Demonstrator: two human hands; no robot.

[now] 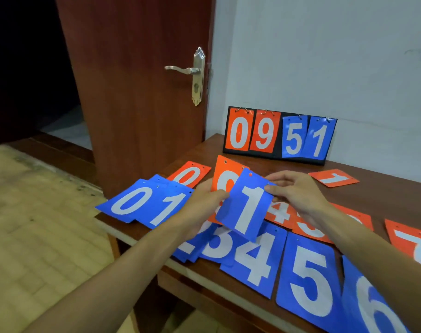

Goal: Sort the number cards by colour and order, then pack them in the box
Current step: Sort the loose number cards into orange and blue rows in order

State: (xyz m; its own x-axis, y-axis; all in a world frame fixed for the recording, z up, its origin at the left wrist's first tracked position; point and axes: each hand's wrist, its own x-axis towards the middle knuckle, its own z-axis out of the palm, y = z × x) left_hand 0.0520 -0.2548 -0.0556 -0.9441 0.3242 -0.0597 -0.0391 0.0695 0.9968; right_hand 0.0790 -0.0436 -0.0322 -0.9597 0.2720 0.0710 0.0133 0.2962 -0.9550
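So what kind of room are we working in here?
Probably a plain indoor room, maybe a home or office: a wooden door with a lever handle stands open beside a wooden table set against a painted wall.

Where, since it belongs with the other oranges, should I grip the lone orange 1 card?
Pinch the left corner of the orange 1 card, coming from the left with the right hand, which is closest. It lies flat on the table with nothing overlapping, so a corner probably lifts easiest.
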